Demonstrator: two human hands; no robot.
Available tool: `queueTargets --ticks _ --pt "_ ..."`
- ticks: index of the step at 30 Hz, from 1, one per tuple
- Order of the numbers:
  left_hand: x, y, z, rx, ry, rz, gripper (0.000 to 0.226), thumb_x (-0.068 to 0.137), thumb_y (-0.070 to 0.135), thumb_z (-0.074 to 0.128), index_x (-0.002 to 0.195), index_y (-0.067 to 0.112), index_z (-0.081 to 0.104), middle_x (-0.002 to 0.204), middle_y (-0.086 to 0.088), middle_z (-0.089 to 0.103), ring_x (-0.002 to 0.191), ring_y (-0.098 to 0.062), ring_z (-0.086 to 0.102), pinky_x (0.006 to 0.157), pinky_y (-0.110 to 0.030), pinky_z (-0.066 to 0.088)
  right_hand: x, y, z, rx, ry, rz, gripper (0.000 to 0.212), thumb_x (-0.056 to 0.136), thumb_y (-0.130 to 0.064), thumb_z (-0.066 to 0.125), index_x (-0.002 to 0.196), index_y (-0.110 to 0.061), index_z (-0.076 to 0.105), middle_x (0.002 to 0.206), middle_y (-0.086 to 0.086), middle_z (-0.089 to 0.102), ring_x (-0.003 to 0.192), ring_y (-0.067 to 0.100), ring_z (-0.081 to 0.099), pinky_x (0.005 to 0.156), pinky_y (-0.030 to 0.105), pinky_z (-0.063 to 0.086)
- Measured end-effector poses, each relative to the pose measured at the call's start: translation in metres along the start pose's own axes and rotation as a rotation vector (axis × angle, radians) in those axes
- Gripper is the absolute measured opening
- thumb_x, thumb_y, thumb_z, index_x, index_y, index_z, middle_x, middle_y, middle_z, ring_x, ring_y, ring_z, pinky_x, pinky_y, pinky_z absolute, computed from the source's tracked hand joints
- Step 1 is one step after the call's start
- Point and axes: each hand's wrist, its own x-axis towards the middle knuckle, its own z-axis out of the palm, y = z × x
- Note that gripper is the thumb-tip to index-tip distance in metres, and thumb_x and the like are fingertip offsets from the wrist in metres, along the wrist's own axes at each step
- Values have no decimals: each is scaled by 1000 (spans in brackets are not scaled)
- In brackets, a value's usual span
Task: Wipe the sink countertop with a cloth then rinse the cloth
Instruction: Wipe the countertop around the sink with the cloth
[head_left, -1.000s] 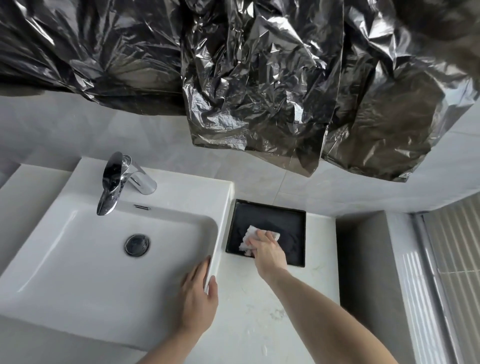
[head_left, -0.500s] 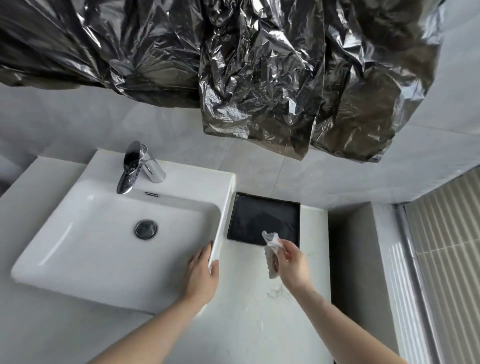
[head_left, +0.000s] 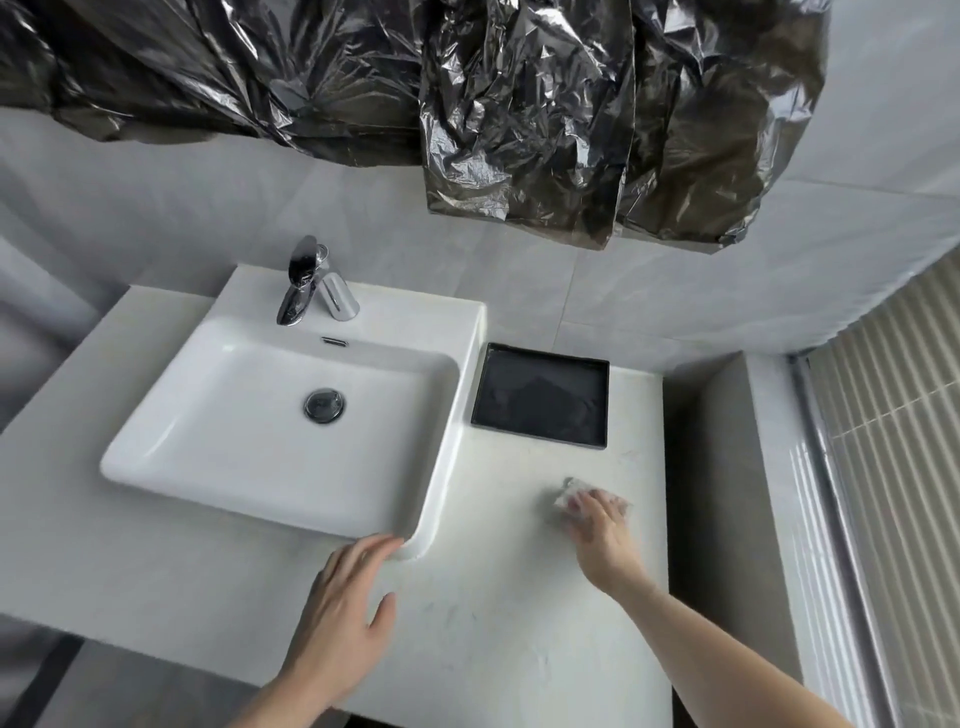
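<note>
A small white cloth (head_left: 567, 492) lies pressed flat on the pale countertop (head_left: 498, 613), to the right of the white basin (head_left: 270, 415). My right hand (head_left: 600, 535) covers most of the cloth and holds it down; the hand is blurred. My left hand (head_left: 345, 603) rests flat on the countertop at the basin's front right corner, fingers apart, holding nothing. The chrome faucet (head_left: 311, 286) stands at the back of the basin, with no water running. The drain plug (head_left: 324, 405) sits in the basin floor.
A black square tray (head_left: 540, 402) sits on the countertop behind my right hand, beside the basin. Crinkled dark plastic sheeting (head_left: 519, 114) hangs over the wall above. A grey ledge (head_left: 727, 467) and ribbed wall panel border the right side.
My right hand lifted the cloth off the black tray, then brought it down onto the countertop nearer me and to the right. My left hand slid from the basin's side to its front corner.
</note>
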Motion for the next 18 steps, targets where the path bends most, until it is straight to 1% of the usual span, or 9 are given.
queueTargets --ticks 1,2,3,5,8,11,12,15,18 --pt "-7 -4 0 -5 5 -15 60 85 29 56 143 42 45 142 31 40 132 8 36 110 -18 29 4 5 10 -95 -78 7 48 98 -40 57 144 -26 48 141 -2 41 140 31 35 113 42 34" --pt "-13 -10 3 -5 9 -42 61 84 29 57 143 41 46 142 30 40 132 6 37 110 -19 29 7 8 19 -159 -114 53 60 96 -47 53 150 -29 37 151 0 29 146 31 24 119 46 28" --pt "-19 -18 6 0 4 -86 61 83 29 58 142 39 49 142 28 41 132 3 39 110 -20 31 10 9 24 -197 -117 110 66 94 -51 50 153 -32 29 158 0 19 149 31 16 121 49 25" --pt "-31 -38 16 13 -11 -200 59 82 29 61 140 33 53 142 21 43 131 -7 43 108 -27 37 10 3 28 -240 -69 165 69 91 -55 47 153 -35 23 163 3 9 150 32 9 119 52 25" --pt "-47 -72 28 96 -116 -409 58 88 25 66 144 26 52 152 8 39 137 -21 40 111 -34 38 12 0 35 -298 -36 192 74 90 -60 47 153 -34 18 163 7 4 150 37 3 119 55 22" --pt "-61 -107 31 188 -289 -585 69 93 34 61 156 25 34 166 0 16 150 -28 22 121 -38 25 14 1 47 -322 -44 220 82 93 -68 44 158 -33 9 167 11 -3 153 39 -6 121 59 12" --pt "-64 -118 31 200 -321 -632 75 94 39 60 160 26 27 169 -1 8 153 -30 16 123 -40 22 15 1 50 -326 -38 217 82 94 -69 43 160 -33 8 168 12 -4 153 40 -7 122 60 10" --pt "-63 -140 32 233 -343 -671 93 89 56 60 163 30 10 170 0 -12 156 -35 6 125 -47 20 13 6 57 -335 -3 153 74 100 -64 39 162 -32 13 169 12 -1 155 40 -5 124 58 11" --pt "-50 -144 33 259 -347 -656 103 86 70 57 163 34 -1 169 0 -21 156 -38 -2 125 -50 19 5 12 62 -344 26 107 63 106 -56 33 163 -32 18 171 12 4 157 38 -2 126 54 12"
